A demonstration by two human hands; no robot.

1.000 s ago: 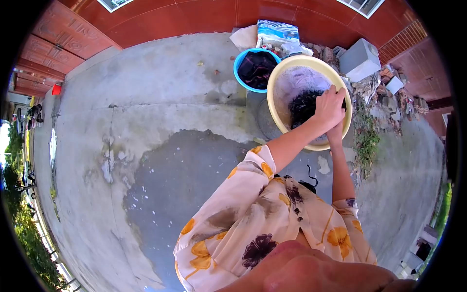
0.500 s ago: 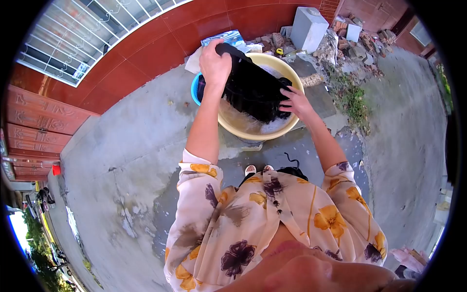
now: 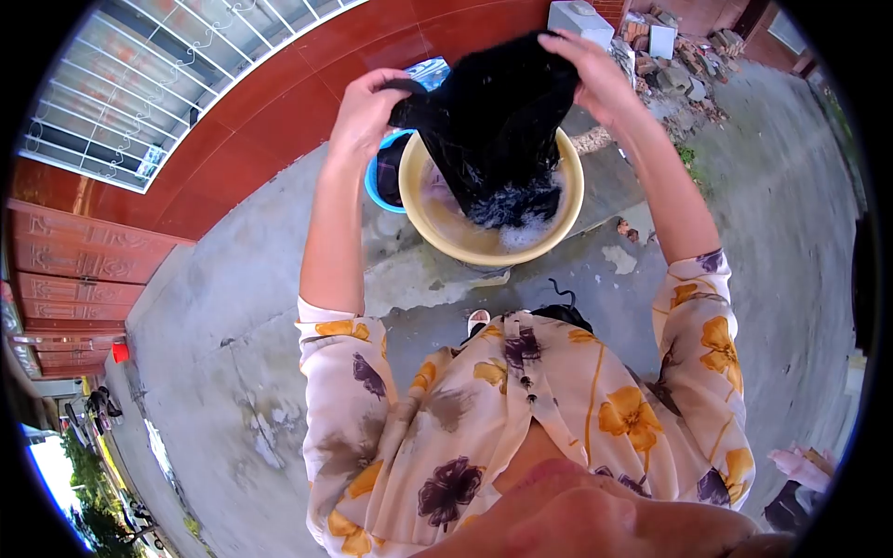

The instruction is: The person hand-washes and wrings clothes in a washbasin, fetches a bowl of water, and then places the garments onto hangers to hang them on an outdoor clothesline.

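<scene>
A wet black garment (image 3: 502,102) hangs stretched between my two hands, its lower end dipping into a yellow basin (image 3: 484,251) of cloudy, sudsy water. My left hand (image 3: 366,113) is closed on one corner of it, at the basin's upper left. Higher and to the right, my right hand (image 3: 595,76) grips the other upper edge. What kind of garment it is I cannot make out. Behind the yellow basin's left side stands a blue basin (image 3: 372,181) with dark cloth in it.
Beyond the basins rises a red tiled wall (image 3: 279,102) with a barred window (image 3: 167,84). A pale block (image 3: 579,20) and a heap of bricks and rubble (image 3: 684,84) lie at the upper right. Grey concrete (image 3: 223,279) surrounds the basins.
Both hands have lifted the black garment higher out of the water and spread it wider. My right hand has moved up from the basin's right rim; my left hand has shifted left.
</scene>
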